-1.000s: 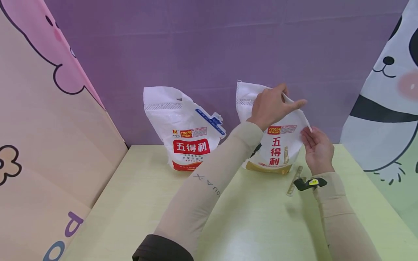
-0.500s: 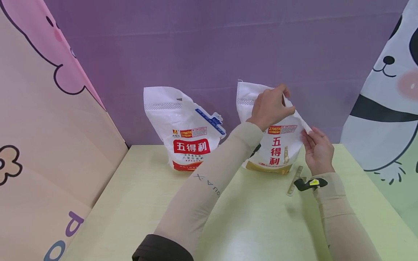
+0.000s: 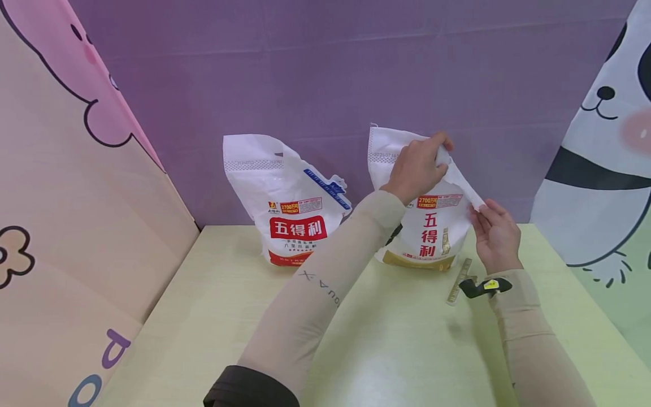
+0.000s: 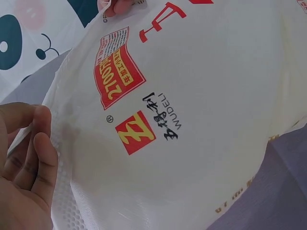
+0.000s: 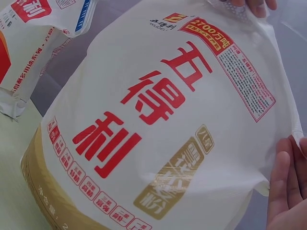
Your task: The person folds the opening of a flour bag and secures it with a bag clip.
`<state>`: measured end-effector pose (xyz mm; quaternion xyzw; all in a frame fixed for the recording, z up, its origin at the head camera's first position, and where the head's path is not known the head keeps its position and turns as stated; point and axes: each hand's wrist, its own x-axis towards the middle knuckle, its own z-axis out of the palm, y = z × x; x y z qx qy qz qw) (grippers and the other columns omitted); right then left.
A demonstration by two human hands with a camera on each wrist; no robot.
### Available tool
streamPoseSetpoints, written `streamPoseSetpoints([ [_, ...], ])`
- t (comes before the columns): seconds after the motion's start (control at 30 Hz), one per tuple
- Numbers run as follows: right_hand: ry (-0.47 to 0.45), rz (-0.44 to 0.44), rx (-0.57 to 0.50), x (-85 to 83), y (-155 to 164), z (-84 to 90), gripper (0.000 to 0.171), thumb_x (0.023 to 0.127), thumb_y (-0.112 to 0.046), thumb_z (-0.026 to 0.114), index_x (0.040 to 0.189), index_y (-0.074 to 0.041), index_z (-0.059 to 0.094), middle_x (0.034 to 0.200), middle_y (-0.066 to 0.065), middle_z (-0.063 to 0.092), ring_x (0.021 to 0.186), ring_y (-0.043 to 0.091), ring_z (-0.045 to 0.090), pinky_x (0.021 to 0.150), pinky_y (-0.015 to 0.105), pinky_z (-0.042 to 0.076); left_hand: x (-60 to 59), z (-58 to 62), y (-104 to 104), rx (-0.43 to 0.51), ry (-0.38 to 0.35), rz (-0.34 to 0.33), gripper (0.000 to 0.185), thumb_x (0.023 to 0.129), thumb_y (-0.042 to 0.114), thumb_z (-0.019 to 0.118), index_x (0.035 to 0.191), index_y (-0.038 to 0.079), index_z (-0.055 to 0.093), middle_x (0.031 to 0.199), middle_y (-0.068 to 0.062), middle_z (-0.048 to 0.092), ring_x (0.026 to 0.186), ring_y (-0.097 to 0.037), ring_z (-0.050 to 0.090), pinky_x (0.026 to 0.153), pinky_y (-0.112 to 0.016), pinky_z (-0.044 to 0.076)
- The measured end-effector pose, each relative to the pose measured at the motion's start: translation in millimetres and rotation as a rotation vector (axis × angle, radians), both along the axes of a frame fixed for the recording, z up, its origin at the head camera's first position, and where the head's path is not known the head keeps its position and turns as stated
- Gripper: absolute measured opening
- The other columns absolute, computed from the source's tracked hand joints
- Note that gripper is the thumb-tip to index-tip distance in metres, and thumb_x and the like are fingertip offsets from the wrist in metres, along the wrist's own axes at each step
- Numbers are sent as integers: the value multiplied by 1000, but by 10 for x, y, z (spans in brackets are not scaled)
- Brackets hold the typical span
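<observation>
A white flour bag point(image 3: 437, 226) with red lettering and a gold base stands upright on the right side of the table. My left hand point(image 3: 417, 167) pinches its upper edge near the top right; in the left wrist view the thumb and fingers point(image 4: 43, 129) meet on that edge. My right hand point(image 3: 497, 234) pinches the lower end of the slanting, folded edge point(image 3: 465, 186) on the bag's right side. Part of that edge is hidden by the left hand. A second white flour bag point(image 3: 297, 226), with a red label and blue strip, leans to the left.
A thin gold-patterned strip point(image 3: 459, 281) lies on the pale table point(image 3: 396, 345) beside the right bag, close to the right wrist. A purple cloth backdrop point(image 3: 315, 68) rises directly behind both bags, with printed panels on either side.
My left thumb has drawn in from pointing right to the bag's edge. The white edge between my hands now looks folded over and wider. My right hand has hardly moved.
</observation>
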<state>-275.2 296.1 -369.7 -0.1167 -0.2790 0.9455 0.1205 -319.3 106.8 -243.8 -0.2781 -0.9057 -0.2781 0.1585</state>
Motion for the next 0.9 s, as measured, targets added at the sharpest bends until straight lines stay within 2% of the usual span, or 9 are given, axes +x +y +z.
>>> streamPoseSetpoints([
  [0.27, -27, 5, 92, 18, 6, -15, 25, 92, 6, 70, 111, -10, 64, 97, 5, 69, 81, 16, 74, 71, 21, 60, 13, 2, -6, -31, 4, 11, 30, 100, 22, 66, 130, 23, 60, 121, 4, 73, 81, -9, 63, 67, -16, 51],
  [0.43, -82, 10, 181, 43, -7, -8, 32, 90, 2, 74, 116, -12, 61, 103, 3, 65, 81, 13, 73, 69, 20, 58, 16, 3, -16, -45, 18, 16, 28, 100, 21, 66, 128, 23, 61, 122, 5, 73, 81, -10, 62, 68, -16, 50],
  [0.53, -106, 10, 232, 54, -16, -1, 34, 91, 0, 74, 119, -12, 60, 99, 1, 66, 79, 11, 72, 68, 19, 57, 17, 5, -18, -61, 26, 21, 28, 100, 22, 66, 127, 24, 61, 122, 6, 72, 81, -10, 62, 68, -17, 50],
  [0.67, -143, -5, 316, 61, -29, 16, 23, 94, -4, 72, 112, -14, 63, 87, -2, 71, 73, 10, 69, 65, 20, 54, 27, 12, -21, -103, 44, 34, 26, 101, 21, 64, 126, 24, 62, 123, 7, 72, 85, -9, 62, 73, -18, 50],
  [0.8, -199, -75, 440, 43, -52, 41, 12, 94, -8, 73, 102, -15, 71, 73, -6, 65, 63, 7, 57, 57, 20, 46, 35, 8, -23, -158, 79, 46, 24, 102, 22, 63, 125, 25, 63, 122, 7, 72, 86, -9, 62, 75, -18, 51],
  [0.9, -241, -132, 561, 22, -72, 68, 10, 93, -10, 74, 100, -17, 72, 77, -8, 58, 67, 7, 48, 57, 19, 41, 40, -1, -27, -185, 102, 52, 25, 102, 22, 63, 126, 25, 64, 122, 7, 72, 85, -9, 62, 74, -18, 51],
])
